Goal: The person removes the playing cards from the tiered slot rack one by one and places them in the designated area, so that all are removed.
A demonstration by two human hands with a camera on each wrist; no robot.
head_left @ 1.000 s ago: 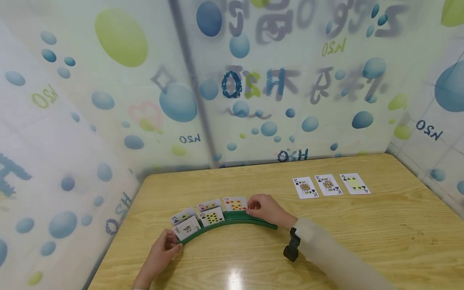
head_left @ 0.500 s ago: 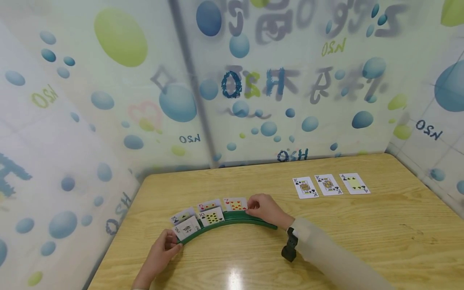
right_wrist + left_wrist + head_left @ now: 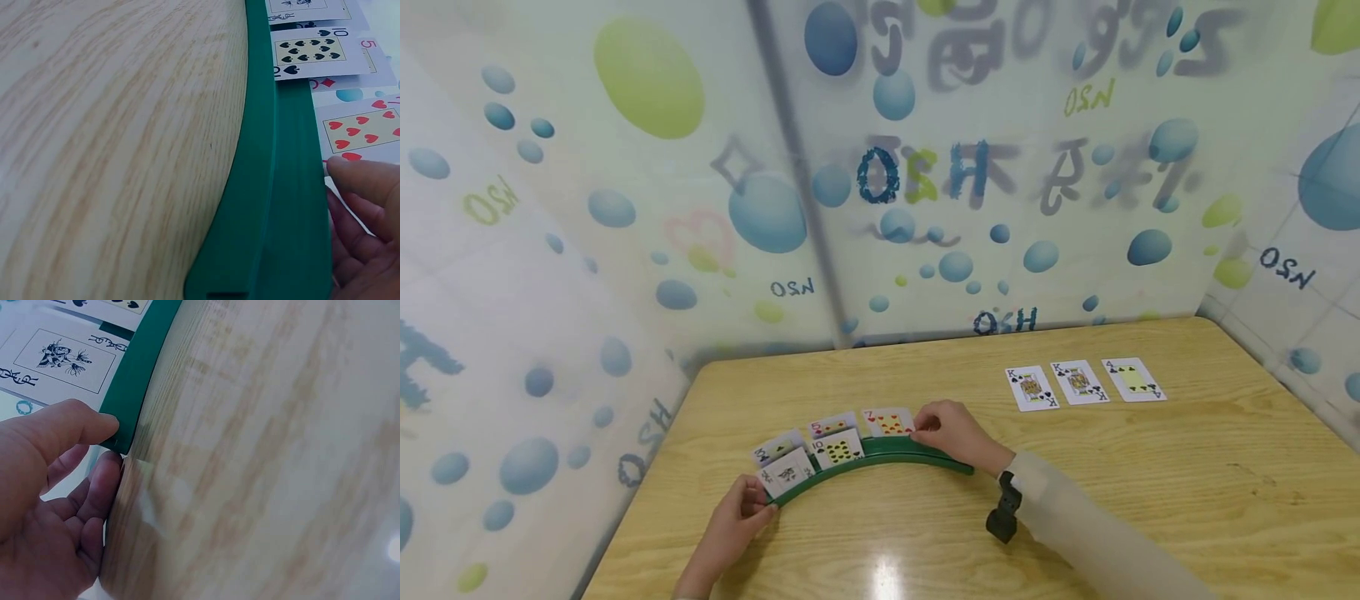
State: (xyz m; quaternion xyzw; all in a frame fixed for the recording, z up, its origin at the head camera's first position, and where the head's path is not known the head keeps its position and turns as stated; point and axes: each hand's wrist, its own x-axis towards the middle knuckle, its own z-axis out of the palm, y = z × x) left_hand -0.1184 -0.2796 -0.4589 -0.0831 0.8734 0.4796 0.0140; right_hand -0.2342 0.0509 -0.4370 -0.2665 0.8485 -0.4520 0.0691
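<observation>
Curved green plastic card rack (image 3: 880, 458) sits on the wooden table (image 3: 1150, 500), near its front-left part. Left hand (image 3: 733, 521) pinches the rack's left end, thumb and fingers curled on it. Right hand (image 3: 951, 433) at the rack's right half, fingertips pinching the seven of hearts (image 3: 887, 422). Right wrist view shows the rack's two stepped grooves; head view does not. Five cards in the rack. Three face-up cards (image 3: 1082, 383) lie well right of it.

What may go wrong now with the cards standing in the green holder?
The right hand pinches the seven of hearts; pulling it sideways might tip the neighbouring five. The left hand grips only the end of the card holder, so a push could slide it and spill the cards.
</observation>
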